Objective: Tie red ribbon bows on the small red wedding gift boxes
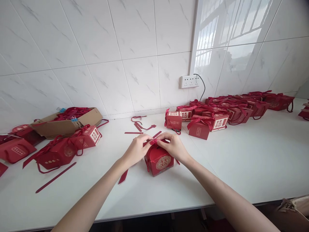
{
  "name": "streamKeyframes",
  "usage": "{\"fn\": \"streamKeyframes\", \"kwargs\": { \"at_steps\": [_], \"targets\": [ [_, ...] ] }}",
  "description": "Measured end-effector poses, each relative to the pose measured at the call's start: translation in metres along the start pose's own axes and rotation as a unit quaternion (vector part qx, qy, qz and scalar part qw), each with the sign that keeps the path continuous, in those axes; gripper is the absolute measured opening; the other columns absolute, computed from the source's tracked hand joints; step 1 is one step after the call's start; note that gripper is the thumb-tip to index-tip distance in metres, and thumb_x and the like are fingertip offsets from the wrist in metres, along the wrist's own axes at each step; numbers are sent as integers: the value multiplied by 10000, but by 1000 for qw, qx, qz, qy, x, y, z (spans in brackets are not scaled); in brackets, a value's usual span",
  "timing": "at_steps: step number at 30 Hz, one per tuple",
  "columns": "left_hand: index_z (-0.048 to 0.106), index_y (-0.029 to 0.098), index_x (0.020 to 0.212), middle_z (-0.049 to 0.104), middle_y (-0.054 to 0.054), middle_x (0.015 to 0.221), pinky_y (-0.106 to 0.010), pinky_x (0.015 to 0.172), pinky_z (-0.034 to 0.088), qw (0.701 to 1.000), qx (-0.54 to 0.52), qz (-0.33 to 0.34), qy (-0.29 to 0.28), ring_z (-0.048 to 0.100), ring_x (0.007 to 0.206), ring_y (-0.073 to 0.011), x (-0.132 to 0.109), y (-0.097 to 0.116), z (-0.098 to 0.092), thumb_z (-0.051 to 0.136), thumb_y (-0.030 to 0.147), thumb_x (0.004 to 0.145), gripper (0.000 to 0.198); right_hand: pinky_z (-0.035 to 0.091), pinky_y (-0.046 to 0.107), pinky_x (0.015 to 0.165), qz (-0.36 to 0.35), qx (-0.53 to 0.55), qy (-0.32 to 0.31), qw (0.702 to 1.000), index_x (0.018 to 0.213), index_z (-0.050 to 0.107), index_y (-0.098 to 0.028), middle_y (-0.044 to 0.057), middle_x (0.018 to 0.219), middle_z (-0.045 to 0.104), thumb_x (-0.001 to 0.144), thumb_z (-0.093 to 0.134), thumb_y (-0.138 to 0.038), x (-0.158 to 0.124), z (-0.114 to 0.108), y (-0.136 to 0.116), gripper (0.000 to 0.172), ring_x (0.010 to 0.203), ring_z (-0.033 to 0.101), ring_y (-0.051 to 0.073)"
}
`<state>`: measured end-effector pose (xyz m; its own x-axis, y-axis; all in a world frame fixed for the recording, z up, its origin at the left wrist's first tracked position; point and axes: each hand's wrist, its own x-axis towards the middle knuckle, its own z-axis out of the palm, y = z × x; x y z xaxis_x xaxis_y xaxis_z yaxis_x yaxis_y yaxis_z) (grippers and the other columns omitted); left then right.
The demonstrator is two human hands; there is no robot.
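Note:
A small red gift box [161, 162] with a round gold emblem stands upright on the white table in front of me. At its top, both hands pinch a red ribbon [155, 141] that is gathered into a knot or bow. My left hand [138, 147] grips the ribbon from the left with thumb and forefinger. From the right, my right hand [174, 146] pinches it close to the left fingertips. Twisted red cord hangs at the box's sides, and a ribbon tail [123, 177] trails onto the table at the left. The fingers partly cover the knot.
Many finished-looking red boxes with bows [199, 129] line the wall at the right. More red boxes [56, 153] and a cardboard carton [55, 127] of red ribbon stand at the left. Loose ribbon strips [56, 177] lie about. A power strip [190, 82] is on the tiled wall.

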<state>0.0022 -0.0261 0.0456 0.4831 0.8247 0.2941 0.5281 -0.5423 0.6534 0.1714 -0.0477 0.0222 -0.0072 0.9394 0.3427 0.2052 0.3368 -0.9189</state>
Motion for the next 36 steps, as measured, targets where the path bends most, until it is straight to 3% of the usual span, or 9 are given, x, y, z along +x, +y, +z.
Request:
{"fn": "streamKeyframes", "kwargs": {
  "at_steps": [3, 5, 10, 21, 24, 27, 29, 32, 36],
  "targets": [
    [660, 192, 893, 611, -74, 1115, -347, 966, 428, 999, -30, 9, -17, 539, 1099, -218, -6, 3, 1, 476, 360, 846, 253, 492, 308, 764, -4, -18, -5, 1000, 725, 657, -171, 46, 864, 675, 763, 579, -240, 0, -1, 0, 111, 820, 628, 175],
    [673, 193, 934, 573, -79, 1206, -348, 996, 405, 997, -66, -28, -35, 498, 1171, -229, -7, 5, 1, 514, 384, 833, 269, 491, 308, 749, -2, -38, -10, 999, 737, 650, -172, 43, 847, 680, 769, 571, -243, 0, -3, -1, 111, 802, 628, 175],
    [687, 181, 843, 527, -79, 1273, -351, 944, 427, 980, -162, -112, -30, 516, 1157, -244, -2, 4, 9, 525, 481, 822, 341, 492, 287, 699, -7, -58, -41, 997, 756, 654, -171, 40, 806, 691, 787, 576, -266, 3, -8, -1, 127, 758, 635, 168],
    [706, 181, 686, 377, -21, 1465, -294, 955, 432, 922, -337, -184, -52, 412, 1294, -252, 3, 8, 12, 577, 335, 785, 223, 474, 277, 733, -30, -85, -94, 992, 734, 632, -189, 15, 795, 675, 831, 525, -261, 4, -18, -6, 162, 749, 614, 145],
    [717, 196, 816, 408, -14, 1454, -293, 946, 446, 898, -386, -204, -53, 487, 1231, -240, 4, 8, 12, 599, 300, 770, 165, 485, 295, 739, -64, -100, -66, 991, 785, 594, -194, 15, 818, 653, 812, 520, -219, 3, -19, -3, 83, 770, 607, 153],
    [631, 210, 1119, 576, -66, 1299, -317, 950, 449, 869, -429, -241, -46, 560, 1150, -224, 3, 6, 12, 615, 259, 762, 361, 500, 311, 772, -130, -112, -58, 983, 877, 556, -203, 24, 918, 616, 760, 512, -125, 1, -23, -3, 148, 862, 600, 164],
    [580, 198, 1196, 633, -86, 1211, -331, 954, 450, 862, -437, -253, -43, 578, 1130, -229, 3, 4, 12, 620, 261, 763, 439, 502, 317, 792, -157, -137, -89, 974, 871, 582, -209, 34, 979, 594, 754, 536, -114, -1, -27, -5, 157, 897, 597, 166],
    [654, 203, 1072, 571, -70, 1307, -322, 954, 461, 870, -428, -238, -50, 539, 1190, -243, 1, 3, 12, 623, 287, 761, 324, 502, 328, 809, -163, -174, -114, 965, 813, 645, -218, 42, 997, 589, 766, 642, -202, 0, -31, -6, 49, 899, 607, 174],
    [720, 201, 831, 378, 4, 1477, -300, 982, 448, 890, -405, -203, -54, 422, 1305, -257, -1, 3, 10, 620, 313, 758, 167, 503, 332, 809, -173, -172, -98, 965, 747, 683, -218, 42, 942, 614, 787, 663, -244, 3, -31, -3, 52, 868, 621, 177]
  ]
}}
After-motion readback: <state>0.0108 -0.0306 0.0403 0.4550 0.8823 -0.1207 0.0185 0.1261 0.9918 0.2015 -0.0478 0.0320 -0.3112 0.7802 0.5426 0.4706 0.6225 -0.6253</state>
